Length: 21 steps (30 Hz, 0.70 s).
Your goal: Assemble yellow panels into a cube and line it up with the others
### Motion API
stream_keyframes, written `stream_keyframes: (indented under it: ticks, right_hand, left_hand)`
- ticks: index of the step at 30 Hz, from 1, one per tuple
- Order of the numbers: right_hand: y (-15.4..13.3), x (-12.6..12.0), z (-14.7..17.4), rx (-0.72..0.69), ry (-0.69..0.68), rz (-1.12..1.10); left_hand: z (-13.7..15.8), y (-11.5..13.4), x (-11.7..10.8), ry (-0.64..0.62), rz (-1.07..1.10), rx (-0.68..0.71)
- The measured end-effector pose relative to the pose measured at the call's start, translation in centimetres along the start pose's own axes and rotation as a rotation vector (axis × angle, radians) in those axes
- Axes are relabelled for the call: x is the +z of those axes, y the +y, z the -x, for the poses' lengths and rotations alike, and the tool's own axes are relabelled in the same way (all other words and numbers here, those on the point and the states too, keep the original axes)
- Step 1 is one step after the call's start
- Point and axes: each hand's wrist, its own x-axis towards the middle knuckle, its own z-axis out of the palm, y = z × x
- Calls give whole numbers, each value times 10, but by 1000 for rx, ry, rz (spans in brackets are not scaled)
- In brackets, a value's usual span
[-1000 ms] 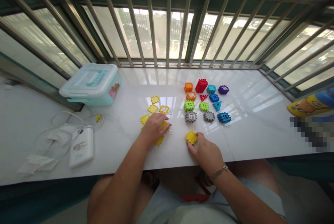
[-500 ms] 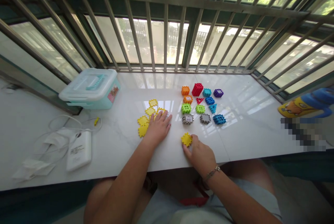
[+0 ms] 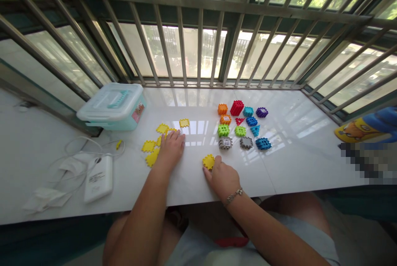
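On the white tabletop, my left hand (image 3: pixel 170 147) lies flat with its fingers stretched over a group of loose yellow toothed tiles (image 3: pixel 149 146), partly covering some of them. One yellow tile (image 3: pixel 184 122) lies apart, just beyond those fingertips. Between the thumb and fingers of my right hand (image 3: pixel 222 175) is a small stack of yellow tiles (image 3: pixel 208 161), resting on the table. Farther back to the right stand sorted stacks, among them grey tiles (image 3: pixel 225 143), green tiles (image 3: pixel 223 130), red tiles (image 3: pixel 237 108) and blue tiles (image 3: pixel 263 143).
A lidded turquoise box (image 3: pixel 124 121) stands at the back left. In front of it lie a white power bank (image 3: pixel 98 179), a cable and crumpled tissue (image 3: pixel 43 198). A yellow and blue bottle (image 3: pixel 356 127) is at the far right. Metal bars (image 3: pixel 200 47) border the table's back.
My left hand has slid left, pushing the loose yellow tiles along and leaving one behind. My right hand has moved left with the yellow stack.
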Motion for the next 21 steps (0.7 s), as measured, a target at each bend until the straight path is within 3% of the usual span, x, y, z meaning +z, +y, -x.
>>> stream_keyframes:
  ticks: [4,7,13,17,21]
  right_hand:
    - [-1,-9,2,-1,-61,-10]
    - [15,-13,9,-28,-54,10]
    - [100,5,21,-13,136,47]
    - [161,29,25,7,245,24]
    - [185,45,28,-25,363,-92]
  left_hand:
    - [3,23,-9,51,152,151]
    - [21,48,-16,-11,282,192]
    - [62,90,-16,-194,306,101]
    - [56,100,-9,-247,215,98]
    - [46,99,-6,-231,195,137]
